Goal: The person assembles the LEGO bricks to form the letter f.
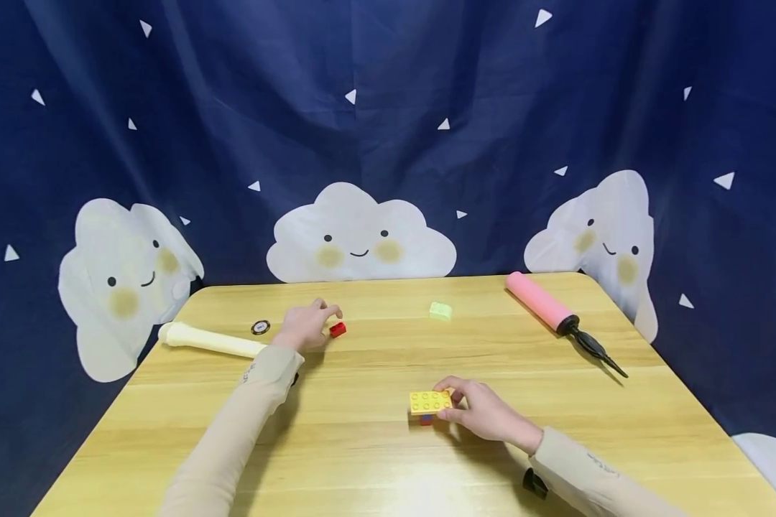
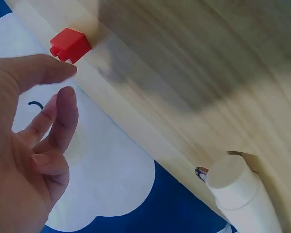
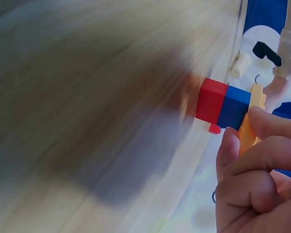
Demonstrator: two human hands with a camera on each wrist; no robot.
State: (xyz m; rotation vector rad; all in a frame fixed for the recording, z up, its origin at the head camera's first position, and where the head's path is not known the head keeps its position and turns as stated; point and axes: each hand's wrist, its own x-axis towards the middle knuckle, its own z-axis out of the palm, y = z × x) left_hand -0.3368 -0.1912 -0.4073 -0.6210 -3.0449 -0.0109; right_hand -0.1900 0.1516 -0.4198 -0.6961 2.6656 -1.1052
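Observation:
In the head view my right hand (image 1: 488, 411) pinches a flat yellow building brick (image 1: 430, 402) by its right end. Beneath that plate a blue brick (image 3: 234, 107) and a red brick (image 3: 212, 101) form a stack, as the right wrist view shows. My left hand (image 1: 305, 324) hovers beside a small loose red brick (image 1: 338, 329), thumb and fingers parted with a gap between them. In the left wrist view the same red brick (image 2: 71, 45) lies just beyond the fingertips, and nothing is held.
A cream-coloured tube (image 1: 213, 340) lies partly behind the left forearm, near a round poker chip (image 1: 261, 327). A pale green brick (image 1: 440, 311) sits toward the back of the table. At the right lies a pink balloon pump (image 1: 543, 301) with a black handle.

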